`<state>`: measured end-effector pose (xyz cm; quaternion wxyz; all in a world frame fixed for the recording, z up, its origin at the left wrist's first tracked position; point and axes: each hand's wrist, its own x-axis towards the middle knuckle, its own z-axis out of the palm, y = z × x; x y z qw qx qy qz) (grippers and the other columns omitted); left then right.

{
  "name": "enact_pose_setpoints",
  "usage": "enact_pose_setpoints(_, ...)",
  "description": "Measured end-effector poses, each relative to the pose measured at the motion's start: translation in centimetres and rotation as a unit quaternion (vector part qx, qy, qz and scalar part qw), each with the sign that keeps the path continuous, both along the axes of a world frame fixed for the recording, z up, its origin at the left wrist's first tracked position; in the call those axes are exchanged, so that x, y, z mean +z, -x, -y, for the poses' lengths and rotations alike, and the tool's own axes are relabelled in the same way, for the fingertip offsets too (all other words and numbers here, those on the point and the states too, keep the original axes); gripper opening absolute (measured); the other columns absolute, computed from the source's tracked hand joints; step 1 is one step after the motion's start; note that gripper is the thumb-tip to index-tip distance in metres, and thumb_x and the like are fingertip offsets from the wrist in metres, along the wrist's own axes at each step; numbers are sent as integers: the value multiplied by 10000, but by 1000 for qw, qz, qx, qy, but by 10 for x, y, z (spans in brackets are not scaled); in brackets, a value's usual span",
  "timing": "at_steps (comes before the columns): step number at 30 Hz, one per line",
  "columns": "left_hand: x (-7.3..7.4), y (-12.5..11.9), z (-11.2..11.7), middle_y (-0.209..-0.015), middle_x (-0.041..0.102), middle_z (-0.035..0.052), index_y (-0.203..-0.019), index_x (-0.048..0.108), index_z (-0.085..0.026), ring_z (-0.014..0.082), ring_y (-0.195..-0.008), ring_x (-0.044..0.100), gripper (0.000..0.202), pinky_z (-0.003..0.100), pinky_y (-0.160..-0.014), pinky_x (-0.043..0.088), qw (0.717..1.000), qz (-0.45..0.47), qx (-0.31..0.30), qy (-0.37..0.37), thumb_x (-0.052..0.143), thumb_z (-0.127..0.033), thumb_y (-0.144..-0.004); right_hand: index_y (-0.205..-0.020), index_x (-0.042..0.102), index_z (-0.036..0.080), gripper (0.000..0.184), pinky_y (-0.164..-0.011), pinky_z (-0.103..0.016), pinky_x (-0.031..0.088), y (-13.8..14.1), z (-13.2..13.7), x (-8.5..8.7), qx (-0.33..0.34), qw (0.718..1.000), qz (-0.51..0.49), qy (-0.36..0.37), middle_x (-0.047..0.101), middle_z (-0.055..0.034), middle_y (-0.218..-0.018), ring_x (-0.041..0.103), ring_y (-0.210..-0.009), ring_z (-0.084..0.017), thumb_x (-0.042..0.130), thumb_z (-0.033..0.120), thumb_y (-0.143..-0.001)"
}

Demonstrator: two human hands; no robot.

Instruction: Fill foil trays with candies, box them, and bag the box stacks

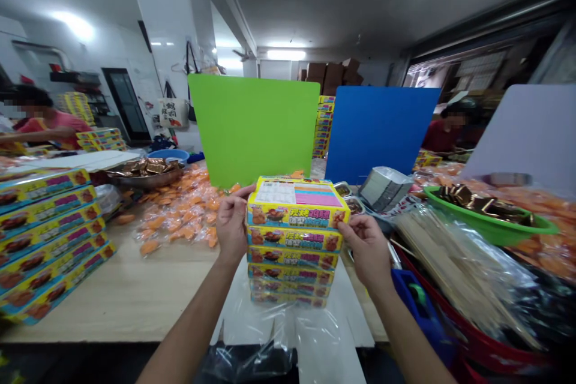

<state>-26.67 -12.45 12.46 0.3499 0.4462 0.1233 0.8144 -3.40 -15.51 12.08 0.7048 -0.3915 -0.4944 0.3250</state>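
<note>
Here, left hand [231, 223] and right hand [366, 252] clasp the top yellow carton [297, 204], orange sachets [180, 222] lying at ten o'clock.

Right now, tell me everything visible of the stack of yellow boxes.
This stack of yellow cardboard boxes stands about six high above clear plastic film. Fronts show printed food pictures and pink lettering; the top face has a white label and pink and blue blocks. The left hand and right hand touch the top box's sides.
</note>
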Motion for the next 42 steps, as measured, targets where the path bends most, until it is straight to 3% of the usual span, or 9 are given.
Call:
enact_pose_setpoints(6, -38, 33, -15, -1184, 597, 57, -810, 622, -207, 230, -1065, 575, 308, 351, -874, 484, 992, -62, -78, 83, 732, -461, -674, -779, 552, 244, 342, -572, -223, 415, -8, 8, -5, 102, 994, 12, 39, 566, 52, -670, 505, -621, -113, 803, 359, -577)
enact_pose_setpoints(9, -52, 43, -17, -968, 649, 33, -703, 620, -211, 190, -899, 613, 224, 323, -811, 499, 986, -82, -87, 115, 778, -359, -645, -764, 559, 239, 322, -610, -251, 437, -17, 11, -14, 169, 981, 40, 92, 580, 41, -673, 536, -655, -134, 805, 340, -581)
enact_pose_setpoints(12, -51, 41, -16, -754, 620, 6, -666, 615, -211, 155, -738, 599, 186, 297, -735, 500, 989, -88, -67, 99, 769, -315, -666, -655, 548, 217, 279, -590, -244, 414, -20, 10, -19, 157, 984, 44, 77, 577, 30, -680, 522, -649, -128, 786, 355, -609)
enact_pose_setpoints(15, -41, 34, -19, -696, 594, -14, -689, 604, -214, 147, -706, 592, 177, 292, -728, 494, 993, -71, -47, 81, 748, -317, -693, -648, 563, 223, 219, -669, -264, 426, -17, -2, -10, 91, 995, 16, -34, 579, 24, -780, 523, -724, -130, 764, 313, -643)
enact_pose_setpoints(18, -27, 26, -28, -924, 637, 2, -666, 555, -204, 169, -940, 594, 225, 310, -875, 456, 997, -45, -27, 63, 737, -331, -705, -638, 563, 222, 186, -805, -301, 426, -9, -20, 9, 34, 991, 0, -126, 591, 13, -916, 545, -880, -150, 744, 259, -663)
enact_pose_setpoints(22, -6, 19, -42, -1225, 587, 34, -656, 486, -192, 199, -1163, 512, 278, 341, -947, 416, 996, -10, -79, 32, 735, -304, -715, -657, 514, 225, 245, -861, -370, 442, 2, -45, 34, 90, 987, -71, -114, 642, -7, -1054, 582, -986, -187, 750, 289, -649)
enact_pose_setpoints(30, 35, 16, -55, -727, 695, 2, -699, 474, -206, 122, -698, 638, 282, 218, -649, 456, 994, 6, -104, 26, 740, -297, -708, -696, 436, 254, 409, -570, -292, 493, 8, -71, 68, 70, 985, -100, -119, 665, 74, -611, 615, -561, -141, 784, 426, -566)
enact_pose_setpoints(39, 82, 26, -30, -616, 660, -35, -731, 500, -211, 99, -585, 622, 149, 237, -664, 487, 994, -14, -75, -73, 618, -207, -822, -739, 444, 257, 228, -622, -283, 448, 10, -44, 122, 73, 969, -19, -237, 639, 53, -640, 592, -602, -122, 671, 263, -749)
enact_pose_setpoints(42, 102, 27, -29, -633, 657, -34, -733, 480, -206, 93, -586, 625, 163, 212, -617, 478, 997, -15, -62, -50, 576, -231, -862, -728, 426, 276, 240, -656, -303, 445, 11, -41, 141, 59, 968, 12, -243, 621, 45, -663, 578, -627, -131, 662, 279, -773)
